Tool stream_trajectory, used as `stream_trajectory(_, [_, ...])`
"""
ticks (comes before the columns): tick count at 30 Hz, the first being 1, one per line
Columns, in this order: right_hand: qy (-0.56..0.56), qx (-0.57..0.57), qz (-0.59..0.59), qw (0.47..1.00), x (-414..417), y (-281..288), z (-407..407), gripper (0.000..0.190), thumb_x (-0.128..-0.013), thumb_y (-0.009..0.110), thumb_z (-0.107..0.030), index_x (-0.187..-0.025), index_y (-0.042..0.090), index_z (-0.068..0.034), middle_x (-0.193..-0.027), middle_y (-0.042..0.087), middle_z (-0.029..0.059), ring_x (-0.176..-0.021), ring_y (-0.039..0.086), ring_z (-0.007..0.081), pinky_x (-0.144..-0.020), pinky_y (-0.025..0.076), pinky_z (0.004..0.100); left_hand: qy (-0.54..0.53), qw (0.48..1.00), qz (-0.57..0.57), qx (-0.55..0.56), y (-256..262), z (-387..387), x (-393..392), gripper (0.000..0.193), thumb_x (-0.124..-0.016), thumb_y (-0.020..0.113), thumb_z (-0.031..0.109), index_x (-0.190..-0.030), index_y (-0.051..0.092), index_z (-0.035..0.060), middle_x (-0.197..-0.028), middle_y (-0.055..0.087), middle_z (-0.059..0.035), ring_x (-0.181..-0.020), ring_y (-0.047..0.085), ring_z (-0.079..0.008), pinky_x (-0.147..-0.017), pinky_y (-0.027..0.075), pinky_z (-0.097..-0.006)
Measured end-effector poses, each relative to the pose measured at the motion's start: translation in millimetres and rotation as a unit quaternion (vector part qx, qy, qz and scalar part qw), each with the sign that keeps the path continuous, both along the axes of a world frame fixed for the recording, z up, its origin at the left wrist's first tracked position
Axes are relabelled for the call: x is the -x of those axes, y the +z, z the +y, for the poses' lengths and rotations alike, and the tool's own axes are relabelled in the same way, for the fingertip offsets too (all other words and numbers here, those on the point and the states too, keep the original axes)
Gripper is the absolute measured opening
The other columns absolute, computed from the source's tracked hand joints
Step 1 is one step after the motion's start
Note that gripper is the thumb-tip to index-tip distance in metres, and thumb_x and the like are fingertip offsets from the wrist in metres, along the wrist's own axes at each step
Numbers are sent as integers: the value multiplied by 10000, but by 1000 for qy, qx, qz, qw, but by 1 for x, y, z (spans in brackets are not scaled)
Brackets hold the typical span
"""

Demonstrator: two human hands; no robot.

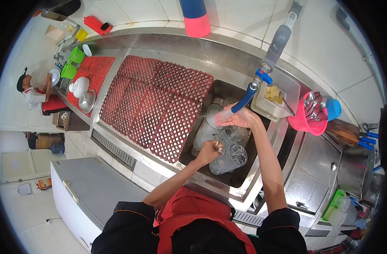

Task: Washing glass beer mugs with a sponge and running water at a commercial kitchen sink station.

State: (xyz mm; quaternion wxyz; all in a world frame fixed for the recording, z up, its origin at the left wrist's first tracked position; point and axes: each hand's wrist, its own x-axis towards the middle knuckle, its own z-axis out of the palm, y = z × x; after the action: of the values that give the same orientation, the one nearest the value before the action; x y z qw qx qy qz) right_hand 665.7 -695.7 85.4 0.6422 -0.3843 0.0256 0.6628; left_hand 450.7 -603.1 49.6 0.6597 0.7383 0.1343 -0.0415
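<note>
In the metal sink basin [233,181] before me stand several clear glass mugs. My left hand [210,151] is closed around the handle of a glass mug [202,136], which is tilted, its mouth towards the hose. My right hand [239,118] lies at the end of a blue hose [244,103] with a clear tip, fingers stretched towards the mug's mouth. Whether those fingers grip the hose tip is unclear. A pale blur of water shows at the mug's mouth. Another wet glass mug [228,160] lies on its side, nearest to my left hand.
Red perforated mats [155,104] cover the counter to the left. A tap with a blue lever [264,76] juts over the basin. At right are a plastic container [277,101] and a pink spoon basket [303,122]. A co-worker [38,93] holds a plate far left.
</note>
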Motion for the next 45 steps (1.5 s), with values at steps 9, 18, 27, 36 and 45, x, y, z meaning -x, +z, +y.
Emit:
stream_trajectory(9, [21, 26, -35, 999, 9, 25, -9, 418, -950, 350, -331, -950, 498, 60, -1105, 557, 279, -968, 611, 336, -858, 508, 371, -40, 997, 21, -65, 28, -1, -9, 101, -670, 595, -39, -651, 503, -3, -616, 510, -15, -605, 448, -66, -553, 390, -265])
stream_trajectory(18, [7, 74, -159, 984, 14, 37, -22, 395, -928, 247, -249, -1079, 429, 68, -1133, 535, 248, -928, 609, 311, -822, 503, 346, -110, 938, 186, -270, 123, 13, -27, 243, -710, 575, 165, -764, 570, -72, -747, 613, -233, -706, 613, -292, -665, 466, -385])
stream_trajectory(27, [-43, 48, -108, 992, 23, 27, -21, 375, -952, 245, -274, -1161, 377, 7, -1148, 518, 269, -961, 596, 322, -857, 492, 378, -197, 844, 99, -489, 126, 26, -6, 216, -738, 518, 107, -892, 512, -46, -878, 590, -254, -842, 596, -414, -766, 470, -486])
stream_trajectory(36, [-94, 43, -95, 990, 28, 42, -8, 574, -976, 262, -402, -1164, 490, 90, -1060, 604, 198, -907, 625, 259, -828, 507, 331, -184, 870, 90, -448, 140, 53, -15, 185, -696, 542, 76, -831, 590, -40, -853, 604, -267, -848, 594, -406, -774, 468, -467])
stream_trajectory(45, [-100, 56, -132, 985, 33, 58, -13, 438, -940, 295, -270, -1061, 526, 82, -1009, 617, 206, -882, 634, 268, -806, 517, 341, -60, 941, 25, -332, 119, 59, -22, 132, -660, 529, 35, -738, 613, -31, -705, 602, -235, -708, 603, -377, -671, 458, -391])
